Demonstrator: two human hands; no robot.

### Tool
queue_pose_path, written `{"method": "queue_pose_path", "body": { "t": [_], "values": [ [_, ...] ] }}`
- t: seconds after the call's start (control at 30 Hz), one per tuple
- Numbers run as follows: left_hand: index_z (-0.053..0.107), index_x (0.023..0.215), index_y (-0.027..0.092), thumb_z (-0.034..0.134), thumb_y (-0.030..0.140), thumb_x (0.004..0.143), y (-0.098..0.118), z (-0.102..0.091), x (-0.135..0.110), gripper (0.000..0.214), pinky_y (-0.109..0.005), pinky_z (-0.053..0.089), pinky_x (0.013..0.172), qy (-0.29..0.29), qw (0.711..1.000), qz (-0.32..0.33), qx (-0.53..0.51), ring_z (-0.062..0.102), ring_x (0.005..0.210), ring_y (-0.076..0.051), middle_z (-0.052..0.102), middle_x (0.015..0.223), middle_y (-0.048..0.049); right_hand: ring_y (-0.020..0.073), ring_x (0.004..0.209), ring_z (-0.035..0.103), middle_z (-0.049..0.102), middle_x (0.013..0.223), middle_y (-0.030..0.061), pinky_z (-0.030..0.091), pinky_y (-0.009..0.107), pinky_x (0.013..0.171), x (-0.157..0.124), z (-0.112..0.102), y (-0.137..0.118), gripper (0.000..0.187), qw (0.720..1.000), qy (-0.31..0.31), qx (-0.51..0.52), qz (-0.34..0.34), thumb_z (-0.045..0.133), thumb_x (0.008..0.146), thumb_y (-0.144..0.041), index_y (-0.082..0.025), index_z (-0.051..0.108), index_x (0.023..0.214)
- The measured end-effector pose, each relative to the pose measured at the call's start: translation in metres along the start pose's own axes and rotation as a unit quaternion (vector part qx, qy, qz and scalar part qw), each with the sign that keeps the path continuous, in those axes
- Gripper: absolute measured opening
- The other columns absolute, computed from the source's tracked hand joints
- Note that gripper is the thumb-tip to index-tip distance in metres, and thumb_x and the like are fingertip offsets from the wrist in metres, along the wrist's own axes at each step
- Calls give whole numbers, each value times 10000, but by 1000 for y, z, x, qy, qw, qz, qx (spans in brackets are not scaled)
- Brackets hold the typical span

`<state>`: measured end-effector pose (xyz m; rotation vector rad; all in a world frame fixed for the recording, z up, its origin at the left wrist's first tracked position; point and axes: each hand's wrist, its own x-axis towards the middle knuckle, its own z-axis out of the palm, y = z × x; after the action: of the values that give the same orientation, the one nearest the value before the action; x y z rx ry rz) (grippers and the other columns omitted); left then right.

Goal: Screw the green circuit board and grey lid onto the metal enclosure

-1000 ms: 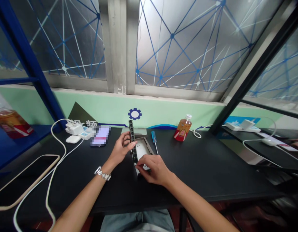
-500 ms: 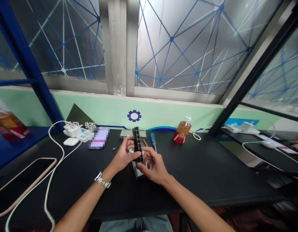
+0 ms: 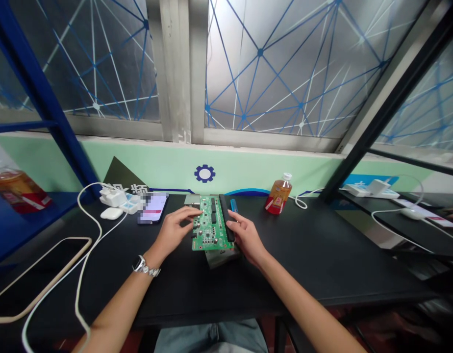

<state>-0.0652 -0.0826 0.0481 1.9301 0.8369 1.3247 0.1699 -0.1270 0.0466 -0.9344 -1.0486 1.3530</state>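
The green circuit board (image 3: 206, 224) is held face up just above the surface (image 3: 322, 255), and the grey metal casing (image 3: 222, 258) is seen under its near edge. It is gripped from both sides. The left hand (image 3: 174, 231) has its grip closed on the left edge, with fingers laid over the far corner. The right hand (image 3: 247, 239) has its grip closed along the black port strip (image 3: 226, 223). A slip is judged the main risk: only the edges are held, so a loosened pinch could drop the board onto the casing. Bare fingertips are rested on the populated face, so small parts could be bent or smudged. The blue screwdriver (image 3: 233, 204) lies just behind the right fingers and could be knocked; the bottle (image 3: 278, 194) is well apart. The board's long axis is run almost straight away from the person toward the window wall. The components are turned upward and the port strip is carried on the right side.
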Motion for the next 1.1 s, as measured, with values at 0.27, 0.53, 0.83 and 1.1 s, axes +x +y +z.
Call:
{"method": "queue_pose_path", "body": {
  "t": [0.27, 0.53, 0.83, 1.1],
  "values": [
    [684, 713, 178, 766, 368, 803, 6, 9, 0, 225, -251, 431, 608, 67, 996, -28, -47, 535, 681, -140, 571, 796, -25, 275, 693, 734, 746, 796, 182, 537, 292, 451, -3, 2, -6, 546, 991, -121, 61, -3, 506, 910, -640, -110, 633, 900],
    [646, 700, 165, 762, 451, 794, 7, 15, 1, 322, -221, 306, 511, 82, 984, -118, -102, 408, 525, -91, 461, 588, 43, 164, 533, 697, 754, 770, 78, 459, 203, 446, -11, 2, 1, 472, 979, -162, -91, -87, 647, 897, -503, -151, 594, 1206],
    [727, 824, 146, 780, 495, 762, 0, 20, 1, 359, -223, 355, 509, 92, 973, -168, -128, 469, 499, -100, 551, 551, 29, 215, 513, 718, 753, 703, 55, 476, 222, 402, -14, 9, 4, 603, 984, -155, -67, -60, 663, 870, -512, -164, 452, 1315],
    [757, 965, 149, 774, 505, 768, 3, 25, -1, 407, -248, 447, 580, 80, 976, -150, -140, 561, 629, -140, 688, 761, -34, 178, 476, 694, 738, 644, 20, 481, 204, 417, -16, 13, 10, 373, 984, -154, -75, -46, 733, 836, -456, -184, 559, 1023]
  ]
}}
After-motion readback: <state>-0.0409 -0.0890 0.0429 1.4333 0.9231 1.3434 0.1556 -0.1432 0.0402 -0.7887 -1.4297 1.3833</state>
